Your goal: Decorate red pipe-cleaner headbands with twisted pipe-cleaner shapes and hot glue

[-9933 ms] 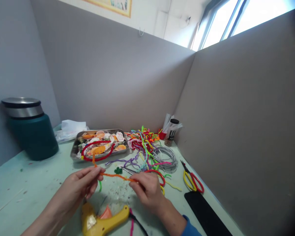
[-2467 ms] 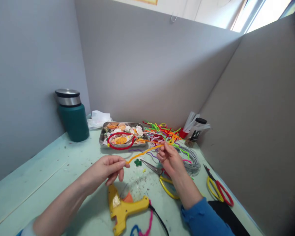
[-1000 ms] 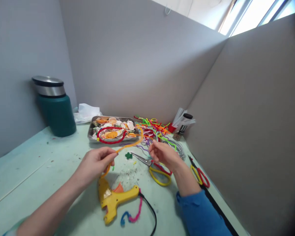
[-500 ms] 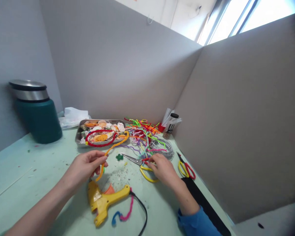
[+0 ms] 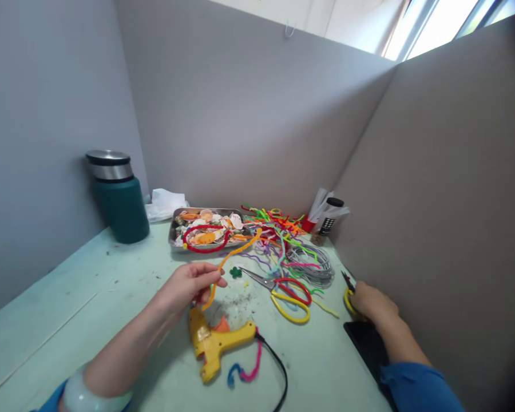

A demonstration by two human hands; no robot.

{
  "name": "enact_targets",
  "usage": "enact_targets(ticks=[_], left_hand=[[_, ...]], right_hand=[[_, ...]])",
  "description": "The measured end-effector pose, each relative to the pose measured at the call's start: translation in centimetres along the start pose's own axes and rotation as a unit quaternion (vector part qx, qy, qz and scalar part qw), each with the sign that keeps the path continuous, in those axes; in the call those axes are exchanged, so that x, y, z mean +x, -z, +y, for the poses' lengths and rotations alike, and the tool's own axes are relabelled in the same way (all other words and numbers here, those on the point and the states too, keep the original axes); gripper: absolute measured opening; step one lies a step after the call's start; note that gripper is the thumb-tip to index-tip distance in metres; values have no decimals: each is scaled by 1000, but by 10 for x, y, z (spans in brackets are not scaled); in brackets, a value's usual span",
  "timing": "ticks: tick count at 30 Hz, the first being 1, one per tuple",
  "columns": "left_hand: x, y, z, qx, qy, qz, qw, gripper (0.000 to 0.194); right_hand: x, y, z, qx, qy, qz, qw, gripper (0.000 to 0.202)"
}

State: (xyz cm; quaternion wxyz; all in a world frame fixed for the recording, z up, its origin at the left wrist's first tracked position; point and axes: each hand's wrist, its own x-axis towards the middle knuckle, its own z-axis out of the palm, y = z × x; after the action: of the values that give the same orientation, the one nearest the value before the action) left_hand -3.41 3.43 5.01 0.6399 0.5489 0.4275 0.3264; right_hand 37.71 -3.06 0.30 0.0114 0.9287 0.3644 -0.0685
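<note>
My left hand (image 5: 199, 283) pinches an orange pipe cleaner (image 5: 237, 250) between thumb and fingers. The strand rises toward a red pipe cleaner loop (image 5: 202, 250) in front of the tray; whether they are joined I cannot tell. At the right edge, my right hand (image 5: 375, 303) is closed over the handles of small black-tipped scissors (image 5: 348, 280), and a yellow handle shows beside the fingers. Large scissors (image 5: 289, 303) with red and yellow handles lie open in the middle. Below my left hand lies a yellow glue gun (image 5: 217, 346).
A metal tray (image 5: 174, 243) holds shell-like pieces. Behind the large scissors are heaped pipe cleaners (image 5: 278, 223) and a grey wire coil (image 5: 321, 269). A green flask (image 5: 120, 209) stands left, a black-capped jar (image 5: 328, 220) back right. A black flat object (image 5: 367, 346) lies beneath my right forearm.
My right hand has left the large scissors and moved right, onto the small scissors. My left hand still holds the orange pipe cleaner. The view has turned slightly left.
</note>
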Motion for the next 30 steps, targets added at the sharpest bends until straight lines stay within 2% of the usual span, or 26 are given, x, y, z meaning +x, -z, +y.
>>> enact_targets(ticks=[6, 8, 10, 11, 12, 13, 14, 15, 17, 20, 22, 25, 30], left_hand=[[1, 2, -3, -32, 22, -25, 999, 28], [2, 1, -3, -45, 18, -27, 998, 26], [2, 0, -3, -57, 12, -23, 998, 25], [2, 0, -3, -62, 9, -18, 998, 24], [2, -1, -3, -66, 5, -13, 998, 24], [2, -1, -4, -68, 1, -7, 998, 24], [2, -2, -4, -67, -2, -4, 998, 24], [2, -2, -4, -64, -5, -2, 998, 24], [2, -3, -4, -56, -10, -3, 998, 25], [1, -3, -4, -51, -15, -8, 999, 27], [0, -3, -4, -48, -20, -7, 999, 28], [0, -4, -4, -49, -30, 0, 998, 28], [-2, -5, -3, -55, -41, -5, 998, 25]], right_hand=[[6, 13, 15, 99, 8, 13, 995, 36], [-1, 22, 20, 153, 17, 19, 988, 42], [-14, 30, 21, 243, 43, 32, 969, 44], [-22, 33, 18, 307, 67, 41, 948, 44], [-33, 35, 14, 432, 102, 53, 894, 45], [-44, 37, 8, 531, 146, 31, 834, 46], [-57, 37, 1, 584, 185, -5, 790, 47], [-70, 37, -8, 601, 215, -41, 769, 48], [-96, 34, -26, 558, 283, -125, 770, 48], [-129, 31, -51, 468, 337, -242, 780, 52], [-141, 30, -60, 418, 374, -284, 778, 53], [-146, 31, -64, 381, 405, -283, 781, 53], [-150, 37, -69, 338, 469, -218, 786, 50]])
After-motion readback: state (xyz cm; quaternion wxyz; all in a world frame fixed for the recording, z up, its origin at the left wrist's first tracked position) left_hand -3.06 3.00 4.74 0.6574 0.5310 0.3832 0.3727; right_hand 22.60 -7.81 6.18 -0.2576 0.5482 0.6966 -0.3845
